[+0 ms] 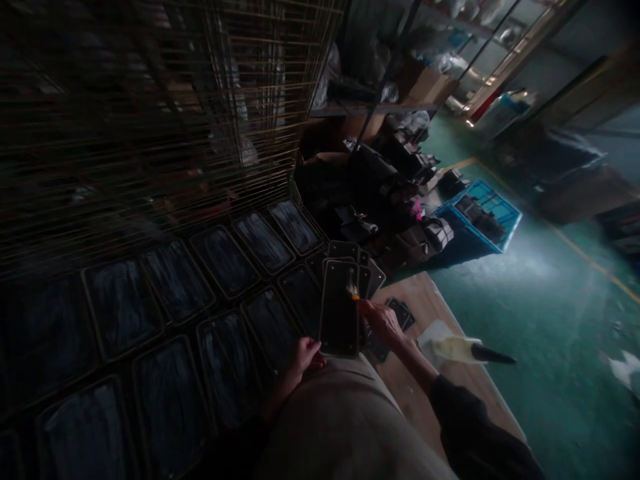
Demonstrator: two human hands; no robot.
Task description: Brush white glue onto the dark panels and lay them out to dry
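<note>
My left hand [304,357] is closed at the lower left corner of a dark rectangular panel [339,320] with rounded corners and small light spots at its corners. My right hand [385,319] grips a small brush [353,293] with a bit of orange near my fingers. Its pale bristles lie over the upper part of the panel. Behind and beside this panel are more dark panels [377,277], partly covered by it. Several similar panels [175,279] with whitish streaks lie in rows to the left.
A wooden board [425,293] is at my right, bearing a pale container [453,348] with a black tapered part. Wire racks [250,100] rise at the back left. A blue crate [480,213] stands on the green floor, near piled dark goods [380,180].
</note>
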